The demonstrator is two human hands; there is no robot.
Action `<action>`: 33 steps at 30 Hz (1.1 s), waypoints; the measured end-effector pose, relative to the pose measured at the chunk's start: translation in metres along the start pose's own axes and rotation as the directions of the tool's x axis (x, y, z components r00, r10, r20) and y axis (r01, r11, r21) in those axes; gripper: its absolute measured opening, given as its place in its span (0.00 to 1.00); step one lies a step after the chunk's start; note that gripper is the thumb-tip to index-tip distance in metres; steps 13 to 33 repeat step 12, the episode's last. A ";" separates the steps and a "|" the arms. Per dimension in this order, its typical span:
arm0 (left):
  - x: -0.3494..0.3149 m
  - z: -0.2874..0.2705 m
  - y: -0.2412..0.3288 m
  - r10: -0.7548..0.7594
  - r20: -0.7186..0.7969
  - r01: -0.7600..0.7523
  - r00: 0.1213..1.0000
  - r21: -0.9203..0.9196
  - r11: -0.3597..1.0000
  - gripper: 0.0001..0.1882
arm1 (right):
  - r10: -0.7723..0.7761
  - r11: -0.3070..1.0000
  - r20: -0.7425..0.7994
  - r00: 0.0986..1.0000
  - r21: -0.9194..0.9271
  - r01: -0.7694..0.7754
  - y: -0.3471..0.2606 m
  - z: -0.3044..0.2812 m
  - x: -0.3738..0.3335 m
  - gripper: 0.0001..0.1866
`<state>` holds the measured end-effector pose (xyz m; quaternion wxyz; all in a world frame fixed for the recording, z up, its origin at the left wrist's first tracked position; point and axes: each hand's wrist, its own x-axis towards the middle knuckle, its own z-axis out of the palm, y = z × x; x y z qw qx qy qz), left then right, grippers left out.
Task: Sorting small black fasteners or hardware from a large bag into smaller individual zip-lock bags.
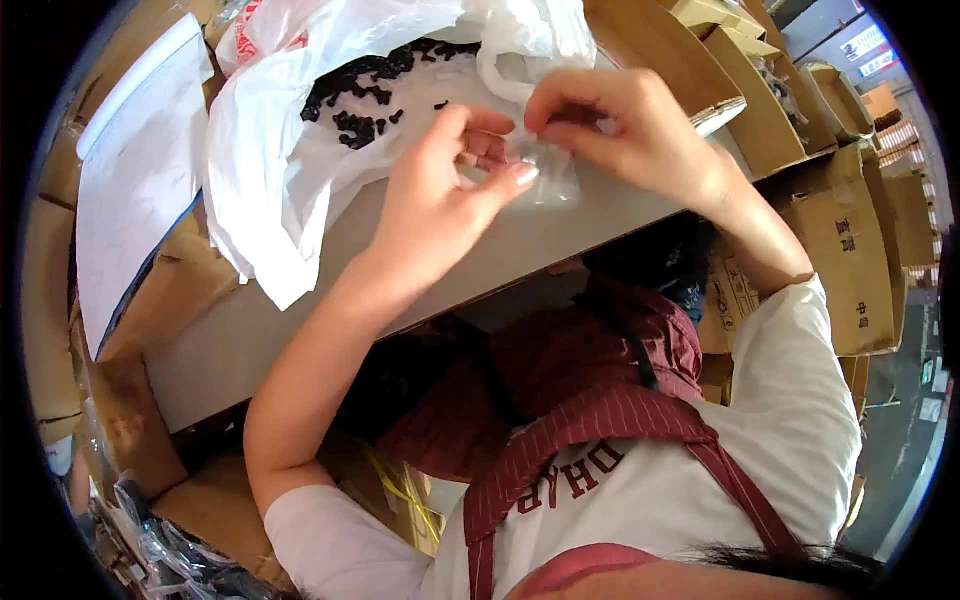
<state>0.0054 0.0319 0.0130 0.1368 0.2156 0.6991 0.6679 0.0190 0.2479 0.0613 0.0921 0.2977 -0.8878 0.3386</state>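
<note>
A small clear plastic bag hangs between my two hands above the near part of the pale tabletop. My right hand pinches its upper edge with thumb and fingertips. On the bag's left side is my left hand, fingers curled and thumb lying against the plastic; its grip is partly hidden. I cannot make out anything inside the bag. Just beyond my hands, a large white plastic bag lies wide at the mouth, with several small black parts scattered inside it.
Written sheets on a clipboard lie at the left. Cardboard boxes stand along the right, and another open carton is at the far right of the table. Plastic-wrapped dark items sit at the lower left. The table's front edge runs below my forearms.
</note>
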 end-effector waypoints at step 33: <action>-0.004 0.002 -0.014 0.096 0.188 -0.152 0.977 0.311 0.938 0.11 | -0.338 0.896 0.006 0.941 -0.306 0.323 0.003 0.064 0.079 0.17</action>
